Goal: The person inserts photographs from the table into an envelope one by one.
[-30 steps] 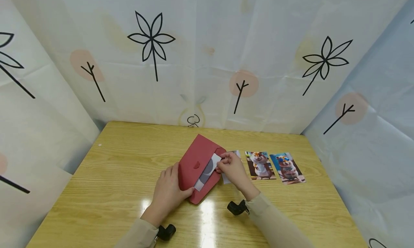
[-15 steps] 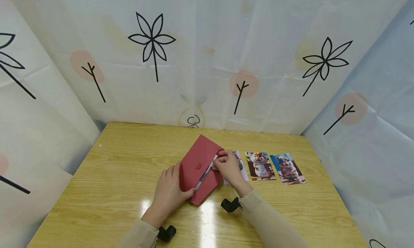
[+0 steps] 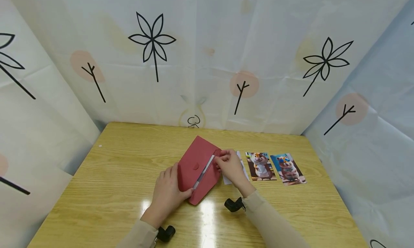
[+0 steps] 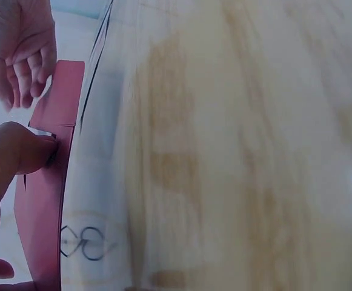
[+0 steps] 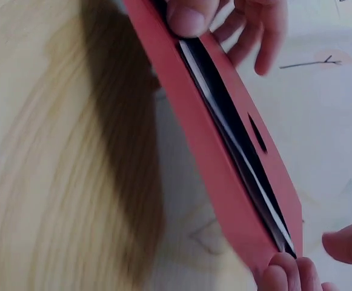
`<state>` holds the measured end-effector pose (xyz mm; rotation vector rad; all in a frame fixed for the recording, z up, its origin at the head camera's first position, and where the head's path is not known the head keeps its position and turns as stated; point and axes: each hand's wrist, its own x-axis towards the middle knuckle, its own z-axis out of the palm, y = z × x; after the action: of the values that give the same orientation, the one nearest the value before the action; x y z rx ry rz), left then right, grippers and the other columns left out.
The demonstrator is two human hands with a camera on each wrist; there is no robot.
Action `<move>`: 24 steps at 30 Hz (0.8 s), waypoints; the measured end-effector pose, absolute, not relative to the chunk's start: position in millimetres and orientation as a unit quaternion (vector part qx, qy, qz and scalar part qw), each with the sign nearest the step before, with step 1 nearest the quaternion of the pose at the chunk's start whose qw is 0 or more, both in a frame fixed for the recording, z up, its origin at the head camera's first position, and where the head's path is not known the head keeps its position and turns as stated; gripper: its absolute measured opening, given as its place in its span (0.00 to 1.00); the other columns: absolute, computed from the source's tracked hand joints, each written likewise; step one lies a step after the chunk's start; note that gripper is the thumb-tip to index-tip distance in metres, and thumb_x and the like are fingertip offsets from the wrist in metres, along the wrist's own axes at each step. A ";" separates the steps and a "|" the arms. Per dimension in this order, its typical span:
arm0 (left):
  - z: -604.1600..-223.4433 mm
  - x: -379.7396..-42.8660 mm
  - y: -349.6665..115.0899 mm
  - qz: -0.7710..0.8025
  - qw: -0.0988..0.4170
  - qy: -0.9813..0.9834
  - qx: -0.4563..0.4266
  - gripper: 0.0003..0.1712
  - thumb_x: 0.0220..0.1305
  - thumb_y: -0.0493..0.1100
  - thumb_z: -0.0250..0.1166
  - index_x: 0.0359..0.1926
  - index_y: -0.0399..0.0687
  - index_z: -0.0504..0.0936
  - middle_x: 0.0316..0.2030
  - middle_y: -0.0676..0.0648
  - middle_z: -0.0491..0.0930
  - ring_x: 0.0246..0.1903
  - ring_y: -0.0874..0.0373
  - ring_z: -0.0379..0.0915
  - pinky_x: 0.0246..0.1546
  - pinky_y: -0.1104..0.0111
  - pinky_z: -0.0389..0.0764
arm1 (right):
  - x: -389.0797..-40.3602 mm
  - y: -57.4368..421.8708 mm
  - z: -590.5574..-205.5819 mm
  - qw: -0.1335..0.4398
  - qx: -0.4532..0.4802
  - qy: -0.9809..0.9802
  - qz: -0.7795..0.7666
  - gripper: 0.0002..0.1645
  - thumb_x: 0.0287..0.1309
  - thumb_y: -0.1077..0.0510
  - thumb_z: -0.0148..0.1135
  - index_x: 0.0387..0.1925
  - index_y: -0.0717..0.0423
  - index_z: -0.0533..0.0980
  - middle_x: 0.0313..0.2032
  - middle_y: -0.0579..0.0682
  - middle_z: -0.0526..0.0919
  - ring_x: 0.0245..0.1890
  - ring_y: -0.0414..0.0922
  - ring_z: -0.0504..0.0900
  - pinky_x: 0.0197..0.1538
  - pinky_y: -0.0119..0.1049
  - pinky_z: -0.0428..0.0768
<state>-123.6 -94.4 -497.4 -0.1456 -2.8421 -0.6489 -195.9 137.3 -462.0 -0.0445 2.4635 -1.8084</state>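
Note:
A red envelope [image 3: 193, 156] is held slantwise above the table, its flap hanging toward the right. My left hand [image 3: 167, 190] grips its near-left end, with the thumb [image 4: 24, 148] over the opening. Inside the pocket sits a pale card [image 5: 215, 112], only its long white edge showing along the mouth. At the envelope's far right end is my right hand [image 3: 232, 169]. In the right wrist view its fingertips [image 5: 277, 276] touch that end beside the card's edge, while the thumb [image 5: 348, 244] stands apart from it.
Two photos of a cartoon animal, one with an apron [image 3: 260, 166] and one with blue goggles [image 3: 288, 169], lie on the wooden table [image 3: 129, 158] at right. Another photo [image 3: 228, 180] is partly hidden behind my right hand. Patterned cloth [image 3: 200, 61] encloses the table's back and sides.
The card has slid deeper into the envelope, from a broad visible face to a thin edge. My right hand moved left with it, then slightly back right; the left hand keeps its grip.

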 end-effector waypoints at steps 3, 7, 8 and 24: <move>-497.2 -123.7 -97.2 -0.221 0.103 -0.969 -0.041 0.63 0.40 0.67 0.74 0.69 0.36 0.59 0.57 0.35 0.69 0.54 0.39 0.65 0.55 0.48 0.69 | -197.8 148.7 -460.8 0.021 -0.007 0.830 -0.558 0.27 0.61 0.52 0.65 0.56 0.62 0.70 0.37 0.56 0.81 0.34 0.53 0.83 0.34 0.41 0.81; -496.6 -123.5 -100.3 -0.219 0.108 -0.969 -0.040 0.63 0.40 0.66 0.74 0.69 0.35 0.59 0.56 0.34 0.69 0.53 0.39 0.65 0.54 0.48 0.69 | -200.9 164.7 -462.1 0.015 0.017 0.862 -0.507 0.33 0.59 0.46 0.66 0.59 0.60 0.70 0.40 0.52 0.81 0.39 0.50 0.81 0.39 0.42 0.79; -496.6 -123.4 -100.9 -0.218 0.109 -0.969 -0.041 0.63 0.40 0.66 0.74 0.69 0.34 0.60 0.56 0.34 0.70 0.53 0.39 0.66 0.53 0.48 0.70 | -201.2 168.0 -462.4 0.018 0.022 0.868 -0.496 0.35 0.58 0.44 0.66 0.60 0.59 0.69 0.41 0.53 0.80 0.40 0.49 0.81 0.41 0.43 0.79; -497.0 -122.6 -102.5 -0.214 0.110 -0.970 -0.034 0.63 0.40 0.67 0.74 0.68 0.35 0.60 0.56 0.35 0.70 0.52 0.39 0.66 0.51 0.48 0.71 | -206.5 196.5 -475.5 0.030 0.059 0.915 -0.397 0.49 0.51 0.39 0.70 0.64 0.63 0.63 0.53 0.64 0.74 0.51 0.58 0.75 0.51 0.54 0.74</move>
<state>-122.6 -102.5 -497.0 -0.0998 -2.8507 -0.6290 -206.5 196.5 -475.5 0.1807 2.8214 -1.2245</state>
